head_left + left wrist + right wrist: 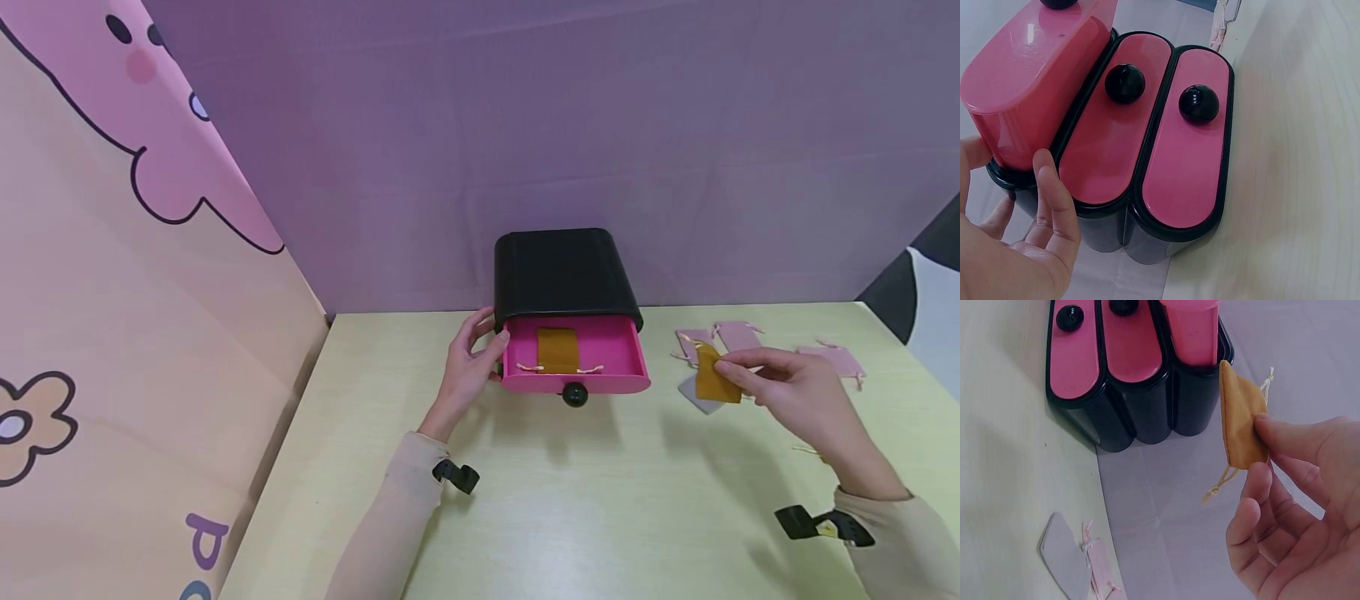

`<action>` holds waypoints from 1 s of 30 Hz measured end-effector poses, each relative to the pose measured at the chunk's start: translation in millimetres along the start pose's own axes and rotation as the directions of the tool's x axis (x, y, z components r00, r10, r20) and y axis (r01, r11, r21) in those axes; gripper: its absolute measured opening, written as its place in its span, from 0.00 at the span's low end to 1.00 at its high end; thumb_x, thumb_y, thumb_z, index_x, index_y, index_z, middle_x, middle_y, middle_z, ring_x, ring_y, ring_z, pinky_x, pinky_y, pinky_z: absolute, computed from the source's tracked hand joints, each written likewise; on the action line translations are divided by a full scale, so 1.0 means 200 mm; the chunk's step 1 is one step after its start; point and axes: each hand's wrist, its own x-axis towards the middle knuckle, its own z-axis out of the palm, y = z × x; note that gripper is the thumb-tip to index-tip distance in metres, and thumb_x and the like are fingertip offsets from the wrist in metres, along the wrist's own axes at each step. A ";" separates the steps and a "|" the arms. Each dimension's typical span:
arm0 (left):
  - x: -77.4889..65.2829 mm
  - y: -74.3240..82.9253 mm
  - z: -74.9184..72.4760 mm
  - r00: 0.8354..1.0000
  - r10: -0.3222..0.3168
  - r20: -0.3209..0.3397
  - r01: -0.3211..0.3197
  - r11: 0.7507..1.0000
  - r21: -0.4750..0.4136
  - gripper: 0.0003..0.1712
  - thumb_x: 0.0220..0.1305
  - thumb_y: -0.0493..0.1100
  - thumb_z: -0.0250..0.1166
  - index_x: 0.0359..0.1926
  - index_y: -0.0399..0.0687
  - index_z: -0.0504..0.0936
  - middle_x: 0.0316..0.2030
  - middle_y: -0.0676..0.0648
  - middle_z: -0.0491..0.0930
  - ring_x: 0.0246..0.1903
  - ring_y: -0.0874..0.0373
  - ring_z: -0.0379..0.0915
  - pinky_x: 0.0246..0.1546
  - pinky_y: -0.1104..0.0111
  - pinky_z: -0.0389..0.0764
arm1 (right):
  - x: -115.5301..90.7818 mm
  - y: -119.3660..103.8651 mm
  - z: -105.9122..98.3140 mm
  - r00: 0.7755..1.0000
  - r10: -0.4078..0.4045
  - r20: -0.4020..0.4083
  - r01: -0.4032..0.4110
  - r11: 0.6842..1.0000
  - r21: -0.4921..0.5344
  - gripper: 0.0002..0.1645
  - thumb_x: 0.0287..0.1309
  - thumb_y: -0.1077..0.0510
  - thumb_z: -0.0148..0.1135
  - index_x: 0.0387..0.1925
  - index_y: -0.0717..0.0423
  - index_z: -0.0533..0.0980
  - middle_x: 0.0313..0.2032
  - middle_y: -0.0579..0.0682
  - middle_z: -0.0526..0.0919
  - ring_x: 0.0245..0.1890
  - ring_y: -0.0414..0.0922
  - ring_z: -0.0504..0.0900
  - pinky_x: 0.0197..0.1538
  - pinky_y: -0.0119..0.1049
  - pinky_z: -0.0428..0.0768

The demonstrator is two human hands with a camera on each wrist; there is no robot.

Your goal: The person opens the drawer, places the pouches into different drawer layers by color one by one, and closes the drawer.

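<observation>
A black cabinet with three stacked pink drawers stands at the back of the table. Its top drawer is pulled out, and a mustard drawstring pouch lies inside. My left hand rests against the cabinet's left side, thumb at the drawer's wall and fingers loosely bent. Between thumb and fingertips, my right hand pinches another mustard drawstring pouch, held above the table to the right of the cabinet. The two lower drawers are closed, with round black knobs.
Pink drawstring pouches and a grey pouch lie right of the cabinet; one pink pouch is partly behind my right hand. Pale cords show near my right wrist. A purple cloth wall rises behind the table.
</observation>
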 end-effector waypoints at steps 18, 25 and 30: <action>0.00 0.00 0.01 1.000 0.003 -0.005 -0.003 1.000 -0.013 0.32 0.78 0.48 0.64 0.78 0.58 0.68 0.73 0.40 0.73 0.43 0.47 0.88 0.31 0.70 0.86 | 0.05 -0.11 0.04 0.999 0.025 0.025 -0.025 1.000 -0.004 0.25 0.70 0.44 0.70 0.56 0.60 0.86 0.35 0.19 0.81 0.34 0.24 0.80 0.33 0.29 0.80; 0.00 0.00 0.01 1.000 0.001 -0.007 -0.001 1.000 -0.009 0.32 0.78 0.48 0.64 0.78 0.58 0.68 0.72 0.40 0.73 0.44 0.46 0.88 0.32 0.70 0.87 | 0.07 -0.14 0.06 1.000 0.007 0.012 -0.007 1.000 -0.013 0.24 0.69 0.44 0.72 0.54 0.59 0.87 0.35 0.18 0.80 0.34 0.25 0.80 0.33 0.29 0.79; 0.00 0.00 0.00 1.000 0.002 -0.002 -0.002 1.000 -0.018 0.32 0.78 0.48 0.64 0.78 0.58 0.68 0.73 0.40 0.72 0.45 0.45 0.88 0.32 0.70 0.87 | 0.07 -0.17 0.07 0.999 -0.038 -0.011 0.038 0.999 -0.008 0.21 0.68 0.46 0.73 0.52 0.58 0.88 0.38 0.18 0.79 0.33 0.27 0.80 0.32 0.28 0.78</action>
